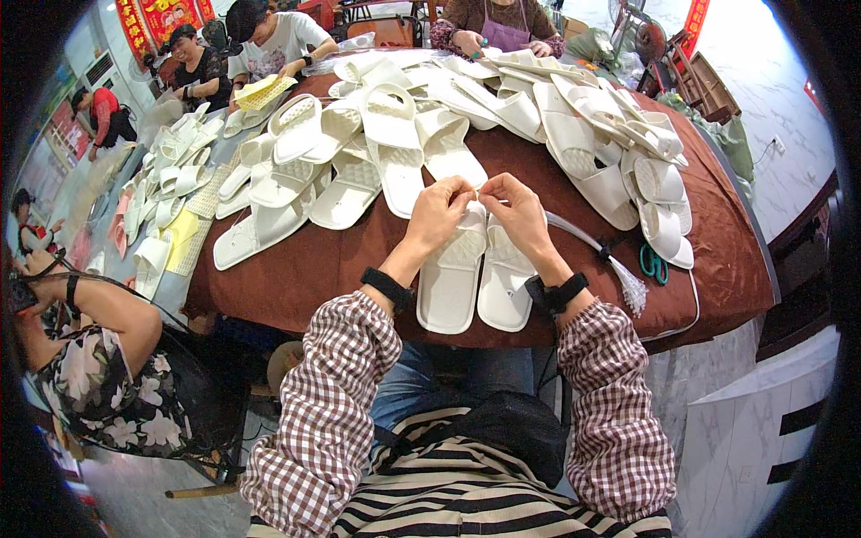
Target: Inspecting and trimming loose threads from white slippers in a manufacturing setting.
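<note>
A pair of white slippers lies side by side at the table's near edge, the left slipper (447, 294) and the right slipper (504, 303) with their open heels toward me. Over their straps, my left hand (439, 213) and my right hand (520, 213) meet with fingertips pinched close together. Whatever sits between the fingers is too small to name. To the right of my right hand lies a bundle of thin white plastic strands (585, 236), dark-bound in the middle and fanned at its near end. Beside it rest scissors with teal handles (654, 264).
White slippers (395, 134) are heaped across the brown tablecloth (296, 280), with more at the right (664, 179). On the left, a grey table holds slippers and yellow sheets (182, 235). Co-workers sit at the far side (507, 31) and close on my left (117, 359).
</note>
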Demonstrator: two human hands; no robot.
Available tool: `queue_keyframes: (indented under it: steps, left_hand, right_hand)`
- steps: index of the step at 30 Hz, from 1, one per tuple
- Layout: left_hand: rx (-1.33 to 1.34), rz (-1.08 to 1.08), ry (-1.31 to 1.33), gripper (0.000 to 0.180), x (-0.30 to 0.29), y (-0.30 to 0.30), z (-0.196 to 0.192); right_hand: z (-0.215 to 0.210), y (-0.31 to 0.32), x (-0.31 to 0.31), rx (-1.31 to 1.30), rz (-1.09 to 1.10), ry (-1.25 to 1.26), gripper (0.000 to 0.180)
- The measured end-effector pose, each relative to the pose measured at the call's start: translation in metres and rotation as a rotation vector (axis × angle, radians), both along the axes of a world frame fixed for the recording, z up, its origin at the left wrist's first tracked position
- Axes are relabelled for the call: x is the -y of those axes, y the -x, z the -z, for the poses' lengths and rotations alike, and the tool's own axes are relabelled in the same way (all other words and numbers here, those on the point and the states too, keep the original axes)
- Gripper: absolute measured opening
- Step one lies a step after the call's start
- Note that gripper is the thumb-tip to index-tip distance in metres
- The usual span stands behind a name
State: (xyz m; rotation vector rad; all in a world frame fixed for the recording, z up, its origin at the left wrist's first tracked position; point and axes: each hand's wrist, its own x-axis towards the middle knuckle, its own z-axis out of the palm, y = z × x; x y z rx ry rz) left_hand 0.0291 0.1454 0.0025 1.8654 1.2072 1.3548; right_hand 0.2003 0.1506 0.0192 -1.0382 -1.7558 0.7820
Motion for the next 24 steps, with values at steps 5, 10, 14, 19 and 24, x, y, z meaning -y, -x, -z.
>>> queue_keyframes:
  steps: [5,10,14,19,24]
  left_hand:
    - [-0.025,0.004,-0.005,0.013,0.000,-0.004,-0.002]
    - [-0.066,-0.031,-0.060,0.013,0.000,-0.004,-0.002]
    - [-0.028,-0.035,0.004,0.014,0.002,-0.001,0.000]
    - [-0.077,-0.017,-0.039,0.032,0.021,-0.005,-0.007]
    - [-0.306,-0.001,-0.216,0.054,0.088,-0.015,-0.011]
  right_hand:
    - [-0.001,-0.002,-0.002,0.040,0.015,-0.027,0.013]
    - [-0.003,0.004,0.001,0.057,0.026,-0.070,0.013]
    - [-0.001,0.004,0.001,0.026,0.028,-0.044,0.013]
    - [0.009,-0.002,-0.009,-0.199,0.041,0.074,0.013]
    - [0.013,-0.008,-0.005,-0.278,0.057,0.127,0.013]
